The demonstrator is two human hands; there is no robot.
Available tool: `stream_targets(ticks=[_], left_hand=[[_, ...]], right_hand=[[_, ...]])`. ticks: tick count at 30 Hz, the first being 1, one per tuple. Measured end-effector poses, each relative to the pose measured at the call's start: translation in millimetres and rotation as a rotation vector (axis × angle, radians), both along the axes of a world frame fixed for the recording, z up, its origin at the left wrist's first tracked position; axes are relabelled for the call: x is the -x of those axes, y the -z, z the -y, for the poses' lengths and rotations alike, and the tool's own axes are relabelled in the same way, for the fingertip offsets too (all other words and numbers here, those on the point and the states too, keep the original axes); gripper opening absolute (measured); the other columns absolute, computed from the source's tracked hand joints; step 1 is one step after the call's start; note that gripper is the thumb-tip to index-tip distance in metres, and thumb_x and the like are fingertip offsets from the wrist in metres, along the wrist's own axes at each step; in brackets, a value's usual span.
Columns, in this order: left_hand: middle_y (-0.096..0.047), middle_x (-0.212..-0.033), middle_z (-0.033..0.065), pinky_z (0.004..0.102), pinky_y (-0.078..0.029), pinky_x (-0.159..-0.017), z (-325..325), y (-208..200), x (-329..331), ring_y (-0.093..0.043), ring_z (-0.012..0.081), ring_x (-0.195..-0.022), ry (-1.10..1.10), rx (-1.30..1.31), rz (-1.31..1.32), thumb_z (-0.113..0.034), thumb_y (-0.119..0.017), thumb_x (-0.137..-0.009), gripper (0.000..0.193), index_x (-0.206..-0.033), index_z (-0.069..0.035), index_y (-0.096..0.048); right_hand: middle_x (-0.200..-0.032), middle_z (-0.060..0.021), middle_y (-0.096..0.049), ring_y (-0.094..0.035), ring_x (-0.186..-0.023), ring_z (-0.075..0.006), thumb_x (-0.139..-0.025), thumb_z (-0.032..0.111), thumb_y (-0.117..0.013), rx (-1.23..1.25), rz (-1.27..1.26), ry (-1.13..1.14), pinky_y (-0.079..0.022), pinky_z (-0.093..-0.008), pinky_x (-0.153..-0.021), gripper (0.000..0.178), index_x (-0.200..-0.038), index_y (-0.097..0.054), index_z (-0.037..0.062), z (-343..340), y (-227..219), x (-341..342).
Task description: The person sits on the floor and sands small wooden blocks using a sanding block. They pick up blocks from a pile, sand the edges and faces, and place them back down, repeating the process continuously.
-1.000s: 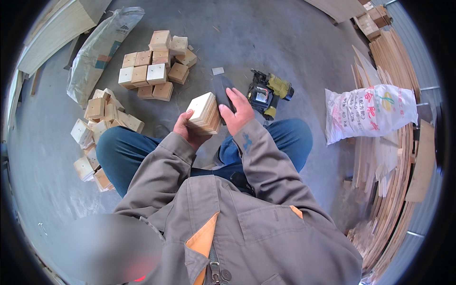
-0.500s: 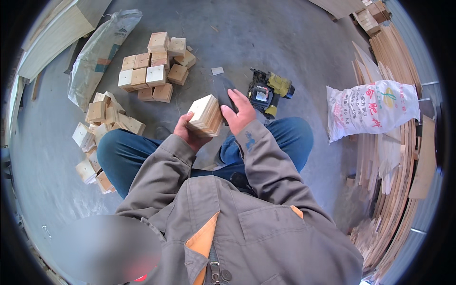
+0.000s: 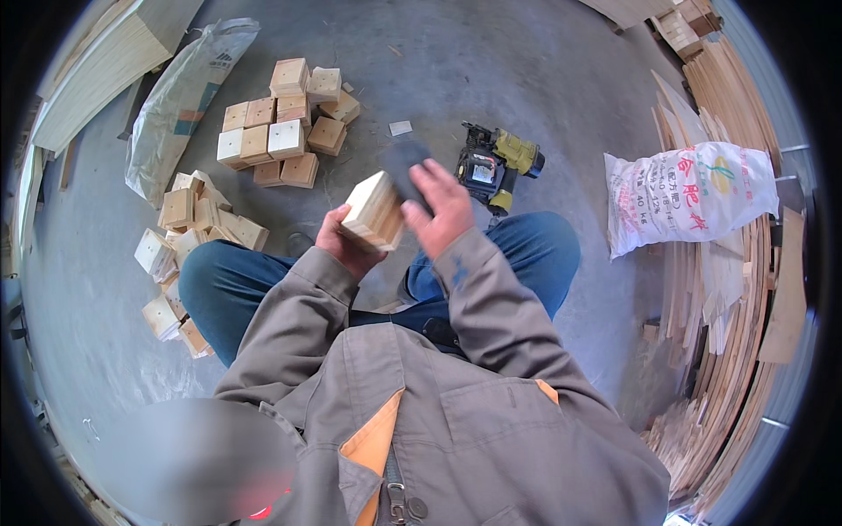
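Note:
Above my lap, my left hand (image 3: 345,245) grips a squared block of pale layered wood (image 3: 375,210) from its left and underside. The block is tilted, with its top and one grained side showing. My right hand (image 3: 441,209) is at the block's right side, holding a thin dark sheet that looks like sandpaper (image 3: 406,167) against or close to that side. Motion smears the sheet and the fingertips, so its exact contact with the block cannot be made out. A stack of similar wood blocks (image 3: 286,138) stands on the floor ahead to the left.
More blocks (image 3: 180,207) lie heaped beside my left knee. A yellow-green and black nail gun (image 3: 491,167) rests beyond my right knee, near a small pale card (image 3: 400,128). White sacks lie at left (image 3: 189,101) and right (image 3: 693,202); the right one sits against stacked wood strips (image 3: 724,351).
The block has shifted slightly left and turned a little in my left hand. My right hand and the dark sheet have moved a short way left along its side.

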State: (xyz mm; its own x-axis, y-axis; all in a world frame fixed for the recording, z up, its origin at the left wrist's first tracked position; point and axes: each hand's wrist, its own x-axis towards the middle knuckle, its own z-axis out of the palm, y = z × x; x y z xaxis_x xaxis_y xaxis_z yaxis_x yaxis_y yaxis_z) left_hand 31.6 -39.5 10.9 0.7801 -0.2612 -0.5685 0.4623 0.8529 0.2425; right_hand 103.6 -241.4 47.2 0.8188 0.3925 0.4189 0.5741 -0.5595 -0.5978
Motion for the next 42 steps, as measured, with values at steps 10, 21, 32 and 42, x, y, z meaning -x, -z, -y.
stream_targets(ticks=[10, 21, 32, 42], left_hand=[[-0.062, -0.133, 0.0116, 0.0491, -0.06, -0.078, 0.8, -16.7, 1.6, -0.065, 0.0329, -0.116, 0.052, -0.049, 0.169, -0.051, -0.071, -0.081, 0.078, -0.146, -0.014, -0.05], [-0.061, -0.138, 0.0148, 0.0542, -0.044, -0.111, -3.2, 9.0, -5.5, -0.058, 0.0342, -0.128, -0.125, -0.135, 0.087, -0.046, -0.072, -0.087, 0.073, -0.145, -0.007, -0.048], [-0.057, -0.144, 0.0134, 0.0598, -0.037, -0.113, -2.5, -14.9, -1.1, -0.053, 0.036, -0.134, -0.113, -0.136, -0.22, -0.055, -0.066, -0.089, 0.071, -0.146, -0.015, -0.051], [-0.061, -0.136, 0.013, 0.0585, -0.044, -0.105, -3.4, -3.9, -2.6, -0.059, 0.0343, -0.126, -0.177, -0.255, -0.151, -0.042, -0.07, -0.088, 0.068, -0.146, -0.015, -0.048]], right_hand=[[-0.125, -0.0086, -0.069, -0.065, -0.107, -0.0124, -0.094, 0.019, -0.073, -0.67, -0.82, 0.228, -0.053, -0.0276, -0.09, 0.055, -0.144, -0.057, 0.0035, 35.9, 9.9, -5.5], [-0.115, -0.0062, -0.072, -0.064, -0.094, -0.009, -0.096, 0.018, -0.071, -0.687, -1.003, -0.055, -0.054, -0.0262, -0.082, 0.056, -0.148, -0.053, 0.0057, 29.3, 4.8, 12.2], [-0.135, -0.012, -0.062, -0.063, -0.113, -0.0162, -0.094, 0.017, -0.073, -0.482, -0.798, -0.119, -0.052, -0.0299, -0.098, 0.058, -0.145, -0.053, -0.0007, 12.1, 19.0, 31.5], [-0.119, -0.0144, -0.067, -0.067, -0.096, -0.0157, -0.097, 0.018, -0.07, -0.584, -0.9, 0.067, -0.055, -0.028, -0.084, 0.057, -0.147, -0.05, -0.0001, 11.8, -1.0, 26.2]])
